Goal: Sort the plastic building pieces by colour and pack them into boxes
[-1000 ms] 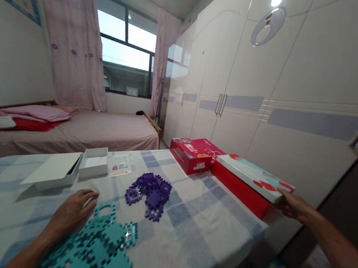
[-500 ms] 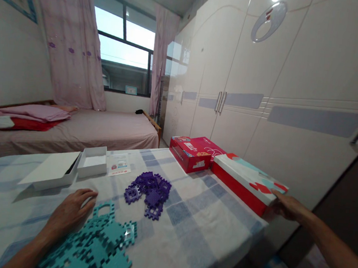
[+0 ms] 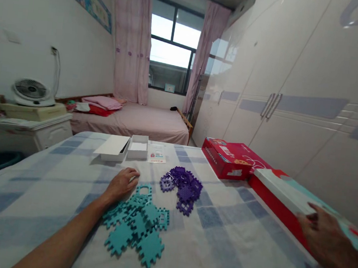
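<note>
From the head view, the left hand (image 3: pixel 122 183) lies flat and released on the checked counter (image 3: pixel 32 187), fingertips touching the top edge of the teal foam tiles (image 3: pixel 137 227). The purple tiles (image 3: pixel 182 185) sit just beside them, apart from either hand. The right hand (image 3: pixel 327 241) rests on the white lid (image 3: pixel 290 197) of the long red box (image 3: pixel 274 203) at the counter's right edge; its grip looks loose, fingers spread. That box lies near the edge, so a careless pull could likely tip it off.
</note>
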Tool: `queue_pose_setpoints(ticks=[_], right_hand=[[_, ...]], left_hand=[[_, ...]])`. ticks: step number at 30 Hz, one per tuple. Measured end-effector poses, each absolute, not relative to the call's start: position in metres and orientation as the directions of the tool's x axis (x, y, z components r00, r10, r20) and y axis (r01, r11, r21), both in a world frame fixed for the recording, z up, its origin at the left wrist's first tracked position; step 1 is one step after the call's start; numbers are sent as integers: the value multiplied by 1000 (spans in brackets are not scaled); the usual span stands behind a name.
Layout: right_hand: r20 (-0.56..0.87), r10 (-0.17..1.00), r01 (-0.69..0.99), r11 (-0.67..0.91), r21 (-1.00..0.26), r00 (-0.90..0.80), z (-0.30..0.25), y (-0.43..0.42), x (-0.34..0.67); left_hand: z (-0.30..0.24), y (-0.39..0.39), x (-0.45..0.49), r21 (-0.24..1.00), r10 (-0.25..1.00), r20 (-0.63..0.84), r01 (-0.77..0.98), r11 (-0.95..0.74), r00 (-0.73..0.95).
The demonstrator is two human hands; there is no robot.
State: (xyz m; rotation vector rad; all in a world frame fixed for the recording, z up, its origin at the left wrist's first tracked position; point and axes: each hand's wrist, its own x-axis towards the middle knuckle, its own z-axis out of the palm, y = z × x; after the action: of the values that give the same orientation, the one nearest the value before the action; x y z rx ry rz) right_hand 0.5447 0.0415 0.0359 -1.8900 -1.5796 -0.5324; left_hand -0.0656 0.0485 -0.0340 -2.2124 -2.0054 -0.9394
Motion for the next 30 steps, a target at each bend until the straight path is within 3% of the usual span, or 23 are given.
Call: queue_pose_setpoints(ticks=[3,8,11,15,20,24,30], right_hand=[[592,801,981,31,-193,91,42,49,473],[424,870,800,434,-415,-252,42,73,364],[407,799,678,595,-432,-442,44,87,299],[434,646,536,764,-361,-628,53,105,205],[363,570,478,820,-316,-737,57,134,93],[268,621,539,778,-322,-736,48,156,34],[237,701,609,706,-360,-673,28,172,5]], left_hand=[[-35,48,-65,369,901,434,911,-183,5],[-34,46,-64,371,898,441,909,-190,8],[-32,45,-62,379,897,442,906,-190,4],[-29,43,-59,390,899,438,903,-182,-8],[-27,41,-56,394,900,436,901,-180,-11],[-29,42,-56,392,898,440,901,-186,-6],[-30,42,-54,401,890,456,896,-192,-13]])
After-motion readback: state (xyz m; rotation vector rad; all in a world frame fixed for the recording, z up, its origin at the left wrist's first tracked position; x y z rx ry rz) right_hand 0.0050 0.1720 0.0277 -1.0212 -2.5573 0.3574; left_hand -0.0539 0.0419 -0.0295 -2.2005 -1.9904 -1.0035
